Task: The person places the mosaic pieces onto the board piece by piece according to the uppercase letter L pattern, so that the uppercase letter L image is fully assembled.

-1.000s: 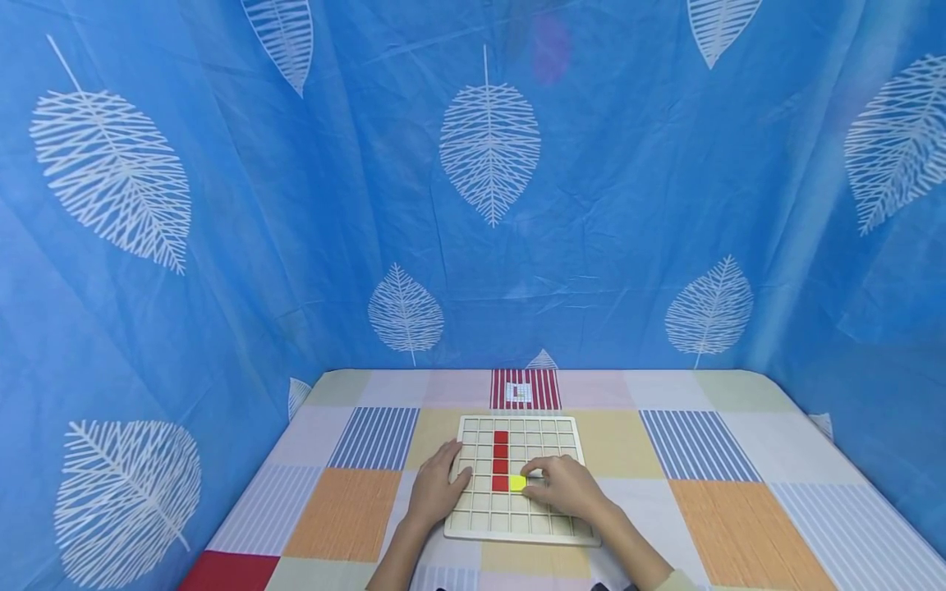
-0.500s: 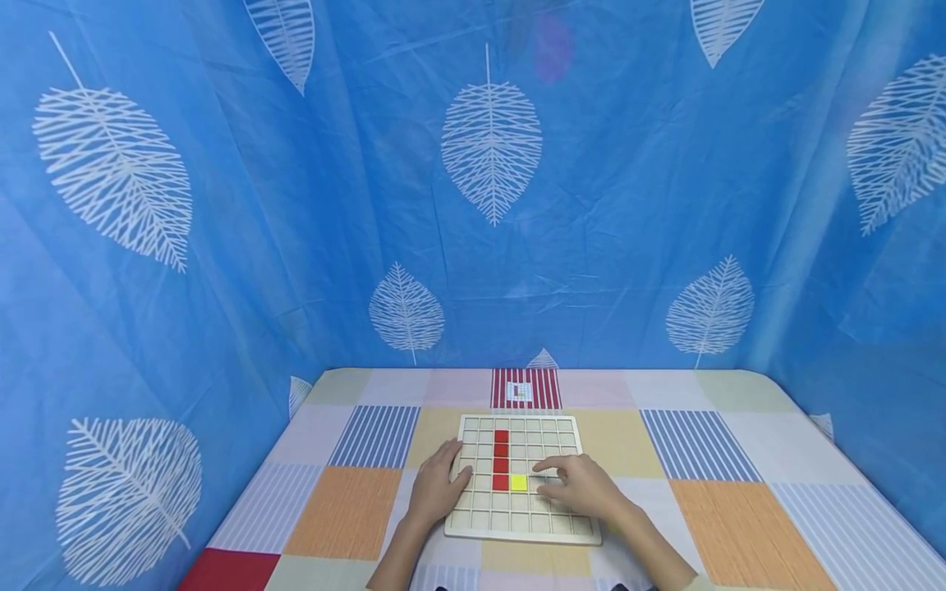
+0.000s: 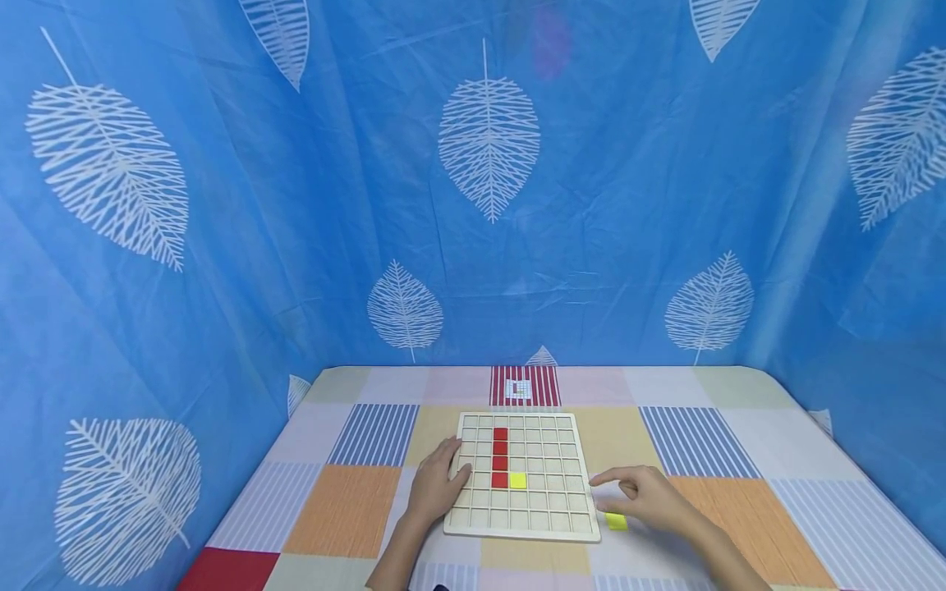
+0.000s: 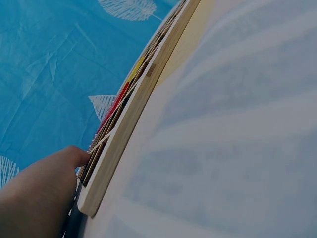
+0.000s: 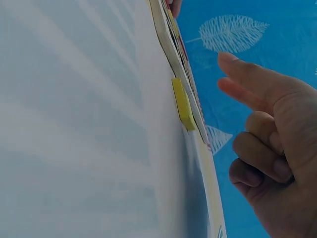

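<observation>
A pale wooden grid board lies on the patterned cloth. Several red square tiles form a column in its cells, with one yellow tile right of the lowest. My left hand rests at the board's left edge; in the left wrist view its thumb lies over the rim and the other fingers are hidden. My right hand is beyond the board's right edge, holding nothing. Its index finger and thumb are apart, the other fingers bent. Beside it, a second yellow tile lies on the cloth.
Behind the board lies a small white card with a printed grid and coloured marks. A checked, striped cloth covers the table. Blue curtains with white leaves close in the back and sides.
My right hand has let go of the yellow tile in the grid and moved right, off the board, to beside the other yellow tile. My left hand has stayed at the board's edge.
</observation>
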The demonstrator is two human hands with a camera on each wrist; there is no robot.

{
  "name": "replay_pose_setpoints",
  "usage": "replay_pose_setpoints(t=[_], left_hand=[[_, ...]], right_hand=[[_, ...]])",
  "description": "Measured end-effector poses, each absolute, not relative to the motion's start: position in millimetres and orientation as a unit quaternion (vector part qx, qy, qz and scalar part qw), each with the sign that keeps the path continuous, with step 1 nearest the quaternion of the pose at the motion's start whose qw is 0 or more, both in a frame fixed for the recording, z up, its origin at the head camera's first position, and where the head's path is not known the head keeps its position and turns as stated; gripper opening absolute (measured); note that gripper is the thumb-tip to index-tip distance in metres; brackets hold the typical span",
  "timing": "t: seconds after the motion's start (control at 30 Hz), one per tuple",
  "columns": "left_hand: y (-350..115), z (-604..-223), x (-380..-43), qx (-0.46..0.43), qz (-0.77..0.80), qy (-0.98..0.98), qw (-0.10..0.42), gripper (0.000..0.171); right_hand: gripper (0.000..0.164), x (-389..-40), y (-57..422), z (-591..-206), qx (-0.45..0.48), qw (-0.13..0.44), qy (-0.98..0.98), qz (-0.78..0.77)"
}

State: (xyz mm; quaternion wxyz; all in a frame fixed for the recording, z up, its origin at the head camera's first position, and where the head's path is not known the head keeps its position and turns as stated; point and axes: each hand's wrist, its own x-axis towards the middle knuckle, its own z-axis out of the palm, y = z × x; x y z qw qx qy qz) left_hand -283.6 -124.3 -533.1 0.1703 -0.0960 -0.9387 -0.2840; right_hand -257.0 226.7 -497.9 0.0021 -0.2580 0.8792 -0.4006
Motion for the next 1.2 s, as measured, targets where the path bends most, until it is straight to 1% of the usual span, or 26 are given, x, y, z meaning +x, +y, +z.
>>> replay_pose_setpoints(t=[0.27, 0.37, 0.5, 0.7, 0.77, 0.9, 1.0, 1.2], left_hand=[[-124, -532, -284, -0.092, -0.283, -0.940, 0.164, 0.048], [-124, -532, -284, -0.091, -0.281, -0.941, 0.163, 0.048], [-125, -532, -285, -0.091, -0.283, -0.941, 0.163, 0.049], [-125, -532, -284, -0.086, -0.286, -0.941, 0.159, 0.049], [-125, -532, -284, -0.085, -0.287, -0.941, 0.157, 0.049], [-125, -532, -283, -0.086, -0.290, -0.941, 0.154, 0.049], [-125, -532, -282, -0.089, -0.290, -0.939, 0.162, 0.048], [-124, -531, -283, -0.087, -0.287, -0.941, 0.159, 0.049]], right_hand=[[0.036, -245, 247, -500, -0.260, 0.048, 0.883, -0.388], [0.036, -245, 250, -501, -0.277, 0.051, 0.883, -0.375], [0.032, -247, 252, -504, -0.280, 0.037, 0.892, -0.353], [0.029, -250, 249, -502, -0.244, 0.024, 0.911, -0.332], [0.029, -251, 245, -500, -0.235, 0.012, 0.913, -0.332], [0.030, -256, 236, -495, -0.234, -0.018, 0.913, -0.335], [0.031, -261, 225, -492, -0.239, -0.038, 0.911, -0.334], [0.031, -273, 199, -491, -0.257, -0.060, 0.903, -0.338]])
